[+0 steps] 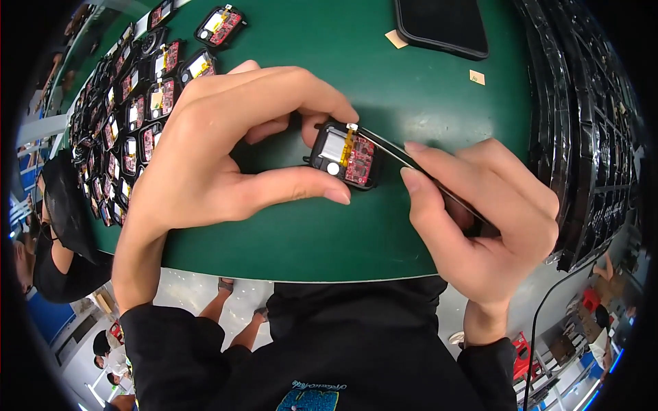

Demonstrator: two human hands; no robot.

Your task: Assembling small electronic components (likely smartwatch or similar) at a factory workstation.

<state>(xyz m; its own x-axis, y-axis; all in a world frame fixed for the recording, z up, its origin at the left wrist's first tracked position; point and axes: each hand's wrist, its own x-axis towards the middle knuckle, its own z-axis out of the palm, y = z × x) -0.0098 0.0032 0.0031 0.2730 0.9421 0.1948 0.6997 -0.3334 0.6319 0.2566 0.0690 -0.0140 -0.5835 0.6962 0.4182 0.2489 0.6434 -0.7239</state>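
My left hand (233, 151) grips a small black device housing (370, 179) between thumb and fingers, its inside facing up. In the housing sit a silver battery (332, 146), a red circuit board (360, 162), a strip of yellow tape (347, 147) and a round white disc (333, 168). My right hand (486, 212) pinches a pair of dark tweezers (439, 183). The tips of the tweezers reach the housing's upper edge, beside a small white part (352, 127) at the end of the yellow strip. Whether they grip that part is too small to tell.
Many similar open housings (137, 109) crowd the left of the green table (329, 240). A black phone-like slab (442, 27) and a small paper tag (477, 77) lie at the far right. Stacked black trays (582, 123) line the right edge. Another person's arm (62, 253) shows at left.
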